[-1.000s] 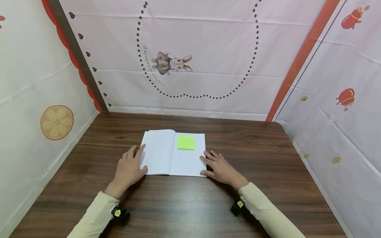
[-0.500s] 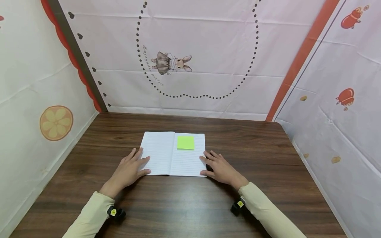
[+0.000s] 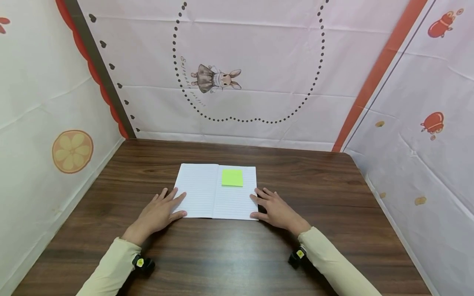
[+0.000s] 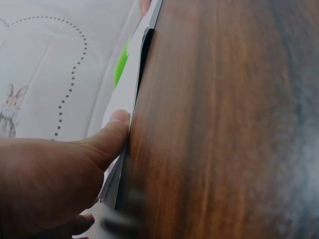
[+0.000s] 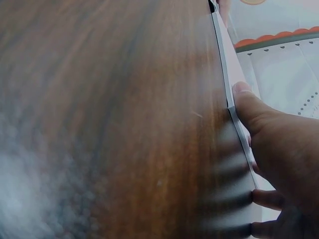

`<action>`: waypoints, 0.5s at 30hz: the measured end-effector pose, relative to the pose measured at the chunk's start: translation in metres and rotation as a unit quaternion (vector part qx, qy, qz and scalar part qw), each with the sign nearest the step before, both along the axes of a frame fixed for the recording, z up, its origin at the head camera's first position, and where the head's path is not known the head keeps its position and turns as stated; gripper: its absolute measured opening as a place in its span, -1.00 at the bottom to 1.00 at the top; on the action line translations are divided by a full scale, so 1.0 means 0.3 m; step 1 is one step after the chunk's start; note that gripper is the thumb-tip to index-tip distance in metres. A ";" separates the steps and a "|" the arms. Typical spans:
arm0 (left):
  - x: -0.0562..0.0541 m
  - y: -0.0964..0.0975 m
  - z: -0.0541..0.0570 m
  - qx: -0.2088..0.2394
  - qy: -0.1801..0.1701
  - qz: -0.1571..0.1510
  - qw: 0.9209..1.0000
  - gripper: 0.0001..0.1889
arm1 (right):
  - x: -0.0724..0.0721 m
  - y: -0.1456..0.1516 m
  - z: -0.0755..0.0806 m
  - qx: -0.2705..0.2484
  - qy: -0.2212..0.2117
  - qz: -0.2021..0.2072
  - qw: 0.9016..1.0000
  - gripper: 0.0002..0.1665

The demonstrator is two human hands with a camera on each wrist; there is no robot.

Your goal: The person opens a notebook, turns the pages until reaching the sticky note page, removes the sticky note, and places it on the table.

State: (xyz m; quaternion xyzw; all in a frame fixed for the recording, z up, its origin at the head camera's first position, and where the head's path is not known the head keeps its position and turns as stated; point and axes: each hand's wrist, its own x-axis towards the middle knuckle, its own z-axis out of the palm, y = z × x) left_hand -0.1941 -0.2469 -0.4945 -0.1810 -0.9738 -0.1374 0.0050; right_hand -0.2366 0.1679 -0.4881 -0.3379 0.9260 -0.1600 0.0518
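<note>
An open notebook (image 3: 196, 185) with lined white pages lies on the dark wooden table. On the upper part of its right page sits a lime-green pad of sticky notes (image 3: 232, 178). My left hand (image 3: 157, 211) rests at the left page's outer edge, fingers spread, with the thumb and index finger on the paper. Opposite it, my right hand (image 3: 275, 208) lies spread over the lower right edge of the right page. In the left wrist view the thumb (image 4: 117, 127) presses near the page's front edge; the right thumb (image 5: 244, 97) does likewise in the right wrist view.
The brown wood-grain table (image 3: 229, 255) reaches back to a white printed cloth (image 3: 259, 53) hung behind it. Similar cloths stand along the left and right sides. A black camera (image 3: 144, 264) is strapped to each wrist over cream sleeves.
The left page, bowed up near the spine a second ago, now lies flat. My left hand has turned slightly and shifted nearer, its index finger moving onto the page. The right hand stays put.
</note>
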 end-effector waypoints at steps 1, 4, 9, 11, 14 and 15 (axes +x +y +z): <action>0.001 0.000 0.001 -0.003 0.001 -0.001 1.000 -0.28 | 0.000 0.000 0.000 0.001 0.001 0.001 1.000 -0.16; 0.003 -0.001 0.004 -0.005 -0.004 -0.005 1.000 -0.28 | 0.000 0.000 0.002 0.004 0.001 0.001 1.000 -0.15; 0.000 -0.003 0.002 -0.003 -0.008 -0.008 1.000 -0.29 | 0.000 -0.002 0.010 0.007 0.008 0.004 1.000 -0.16; -0.001 -0.003 0.002 -0.001 -0.011 -0.008 1.000 -0.29 | 0.001 -0.004 0.016 0.011 0.011 0.009 1.000 -0.16; -0.001 -0.003 0.005 0.004 -0.019 -0.008 1.000 -0.29 | -0.002 -0.005 0.026 0.036 0.023 0.018 0.999 -0.16; -0.001 -0.003 0.006 0.004 -0.020 -0.008 1.000 -0.29 | -0.005 -0.005 0.030 0.043 0.028 0.023 0.998 -0.17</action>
